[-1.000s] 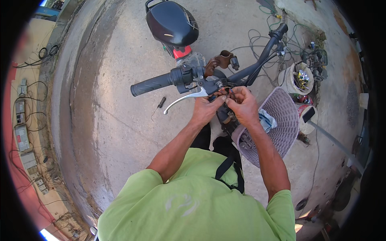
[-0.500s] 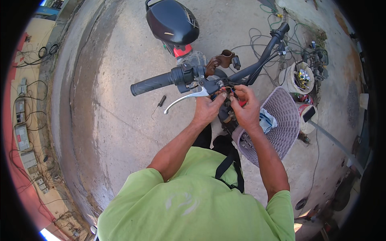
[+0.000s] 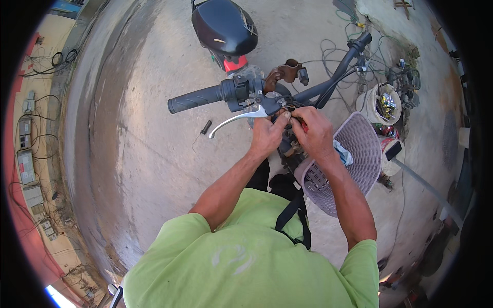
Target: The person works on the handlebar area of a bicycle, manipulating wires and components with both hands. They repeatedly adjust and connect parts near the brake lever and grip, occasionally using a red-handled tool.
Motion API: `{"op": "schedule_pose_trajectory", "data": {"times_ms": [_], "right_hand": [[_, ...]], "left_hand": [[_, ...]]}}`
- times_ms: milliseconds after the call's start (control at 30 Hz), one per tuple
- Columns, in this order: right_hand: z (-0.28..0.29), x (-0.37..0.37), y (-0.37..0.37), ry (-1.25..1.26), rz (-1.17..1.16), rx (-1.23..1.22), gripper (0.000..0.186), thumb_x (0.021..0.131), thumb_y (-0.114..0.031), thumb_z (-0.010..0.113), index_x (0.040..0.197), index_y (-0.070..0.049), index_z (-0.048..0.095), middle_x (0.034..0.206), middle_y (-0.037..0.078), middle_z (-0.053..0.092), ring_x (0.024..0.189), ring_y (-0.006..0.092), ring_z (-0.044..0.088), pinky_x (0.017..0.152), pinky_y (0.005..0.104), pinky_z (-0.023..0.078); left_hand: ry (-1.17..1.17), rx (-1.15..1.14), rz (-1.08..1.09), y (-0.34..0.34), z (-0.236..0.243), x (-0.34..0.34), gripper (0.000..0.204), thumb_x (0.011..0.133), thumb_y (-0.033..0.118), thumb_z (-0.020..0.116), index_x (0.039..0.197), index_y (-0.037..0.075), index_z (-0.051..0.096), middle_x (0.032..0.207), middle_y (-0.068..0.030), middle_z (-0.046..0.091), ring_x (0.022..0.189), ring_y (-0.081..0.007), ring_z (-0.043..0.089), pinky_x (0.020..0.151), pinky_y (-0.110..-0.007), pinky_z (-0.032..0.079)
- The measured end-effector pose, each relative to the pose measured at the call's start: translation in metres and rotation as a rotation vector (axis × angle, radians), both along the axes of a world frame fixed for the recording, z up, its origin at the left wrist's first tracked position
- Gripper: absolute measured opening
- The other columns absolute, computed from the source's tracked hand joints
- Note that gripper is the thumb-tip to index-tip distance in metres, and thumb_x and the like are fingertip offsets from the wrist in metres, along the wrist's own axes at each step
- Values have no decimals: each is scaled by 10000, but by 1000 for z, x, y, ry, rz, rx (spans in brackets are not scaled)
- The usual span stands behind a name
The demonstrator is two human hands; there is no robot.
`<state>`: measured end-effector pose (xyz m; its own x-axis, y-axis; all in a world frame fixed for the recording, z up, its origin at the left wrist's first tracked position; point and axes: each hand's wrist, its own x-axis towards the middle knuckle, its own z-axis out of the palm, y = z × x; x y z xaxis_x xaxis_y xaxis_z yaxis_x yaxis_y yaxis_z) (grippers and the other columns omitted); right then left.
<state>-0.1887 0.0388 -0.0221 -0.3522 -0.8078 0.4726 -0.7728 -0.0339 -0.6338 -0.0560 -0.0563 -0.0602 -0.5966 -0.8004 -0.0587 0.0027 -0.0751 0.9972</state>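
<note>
Beneath the middle of a bike's black handlebar, my left hand and my right hand meet with their fingertips pinched close together. Thin wires come out between the fingertips, and both hands appear closed on them; the exact grip is hidden. Something small and red shows by my right fingers. Just above my left hand is the silver brake lever, below the ribbed black grip. A rusty brown metal clamp stands behind the bar.
A pale woven basket with a blue-white cloth hangs beside my right forearm. Farther off are the black seat, a white bucket of small parts and tangled cables. A black-handled screwdriver-like tool lies on the concrete at left.
My right hand has turned, its fingers curling in closer to the left fingertips. The left hand stays at the wires. The whole view has shifted slightly.
</note>
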Motion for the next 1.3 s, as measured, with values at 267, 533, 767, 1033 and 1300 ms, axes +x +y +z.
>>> {"op": "schedule_pose_trajectory", "data": {"times_ms": [267,533,767,1033,1300], "right_hand": [[10,-12,-5,54,116,33,149,855,-45,747,976,-40,661,882,132,679,790,365,671,684,451,518],[8,-16,-8,-4,145,50,136,870,-42,733,984,-23,660,882,148,679,796,371,680,687,447,523],[2,-12,-7,-53,120,53,144,858,-24,751,970,-19,661,893,149,686,804,369,686,696,442,529],[2,-13,-7,-65,103,77,183,820,-31,768,978,-42,677,910,120,700,806,335,681,711,432,519],[10,-7,5,-191,101,112,322,807,-57,797,1115,-42,703,1057,144,707,933,334,702,817,425,552]], "left_hand": [[-23,52,89,7,9,-5,205,1008,166,668,1016,-32,722,860,10,665,759,-72,553,689,-253,470],[40,93,77,4,5,5,114,972,74,718,1039,-17,728,972,-31,733,873,-81,629,791,-260,530],[71,167,60,7,-11,3,100,959,101,719,992,9,700,903,22,678,837,-82,577,749,-289,490],[97,108,-18,4,0,18,200,1044,201,616,1086,14,673,928,-37,684,840,-123,609,718,-281,507],[192,189,59,31,19,33,549,1133,442,356,1277,-35,589,951,-70,662,884,-116,586,649,-249,496]]}}
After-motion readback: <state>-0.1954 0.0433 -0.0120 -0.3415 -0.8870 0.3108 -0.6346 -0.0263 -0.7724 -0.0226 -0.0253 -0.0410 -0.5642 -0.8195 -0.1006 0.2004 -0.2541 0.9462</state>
